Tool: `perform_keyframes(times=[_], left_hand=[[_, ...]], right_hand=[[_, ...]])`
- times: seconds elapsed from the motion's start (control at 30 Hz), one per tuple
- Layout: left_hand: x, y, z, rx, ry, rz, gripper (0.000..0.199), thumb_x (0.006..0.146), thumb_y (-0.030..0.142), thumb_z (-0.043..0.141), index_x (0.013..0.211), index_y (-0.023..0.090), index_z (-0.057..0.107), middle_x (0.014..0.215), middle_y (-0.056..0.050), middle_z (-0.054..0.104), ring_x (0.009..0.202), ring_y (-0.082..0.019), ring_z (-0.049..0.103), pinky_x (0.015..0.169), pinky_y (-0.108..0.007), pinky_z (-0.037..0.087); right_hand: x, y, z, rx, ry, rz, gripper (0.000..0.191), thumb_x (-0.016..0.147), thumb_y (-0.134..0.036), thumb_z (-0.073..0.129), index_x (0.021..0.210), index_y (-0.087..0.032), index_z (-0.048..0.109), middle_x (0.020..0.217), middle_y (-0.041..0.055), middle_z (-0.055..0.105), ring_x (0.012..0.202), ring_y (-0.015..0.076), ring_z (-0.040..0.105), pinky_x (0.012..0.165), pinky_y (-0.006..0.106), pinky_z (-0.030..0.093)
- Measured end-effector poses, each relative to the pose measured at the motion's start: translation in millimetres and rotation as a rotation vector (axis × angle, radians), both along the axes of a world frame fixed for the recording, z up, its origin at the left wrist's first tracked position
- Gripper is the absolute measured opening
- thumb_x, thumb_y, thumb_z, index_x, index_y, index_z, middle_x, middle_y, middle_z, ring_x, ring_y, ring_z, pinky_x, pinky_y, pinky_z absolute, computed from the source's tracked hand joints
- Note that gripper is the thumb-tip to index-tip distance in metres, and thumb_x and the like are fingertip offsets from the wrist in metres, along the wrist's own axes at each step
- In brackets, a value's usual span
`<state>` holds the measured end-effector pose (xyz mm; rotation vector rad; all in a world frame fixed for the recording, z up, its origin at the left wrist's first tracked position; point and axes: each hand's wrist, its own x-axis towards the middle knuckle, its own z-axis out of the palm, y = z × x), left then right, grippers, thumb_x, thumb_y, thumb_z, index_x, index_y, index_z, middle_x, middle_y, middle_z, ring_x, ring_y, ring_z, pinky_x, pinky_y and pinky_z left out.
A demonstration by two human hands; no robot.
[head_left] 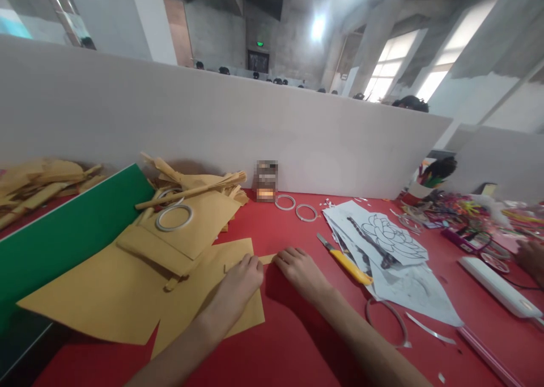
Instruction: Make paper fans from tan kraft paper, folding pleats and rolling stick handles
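Note:
A narrow strip of brown paper spans the gap between my hands, just above the red table. My left hand is closed at its left end, with the wrist over a brown paper sheet. The fingers of my right hand are curled over the right end of the strip; the fingertips of both hands are partly hidden. Right of this hand, a yellow utility knife lies with its blade pointing away. More brown paper is spread and stacked to the left, and a pale tape ring rests on the stack.
A green board leans at the left. White drawing sheets lie right of the knife. A brownish ring, a white stick-shaped device and tangled craft bits are farther right. Another person's hand shows at the right edge. A white partition closes the back.

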<state>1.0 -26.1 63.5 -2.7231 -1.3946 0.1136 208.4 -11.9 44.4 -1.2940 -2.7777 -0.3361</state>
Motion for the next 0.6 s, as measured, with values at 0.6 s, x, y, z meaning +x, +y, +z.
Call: perform_keyframes(times=[0.6], left_hand=[[-25.0, -21.0, -18.8, -0.122, -0.272, 0.070, 0.038, 0.094, -0.004, 0.042, 0.099, 0.016, 0.074, 0.103, -0.010, 0.073, 0.102, -0.028, 0.067, 0.096, -0.042, 0.054]], right_hand=[[5.0, -27.2, 1.0, -0.144, 0.294, -0.174, 0.018, 0.106, -0.015, 0.062, 0.100, -0.026, 0.074, 0.101, 0.0018, 0.073, 0.096, 0.0191, 0.066, 0.082, 0.029, 0.047]])
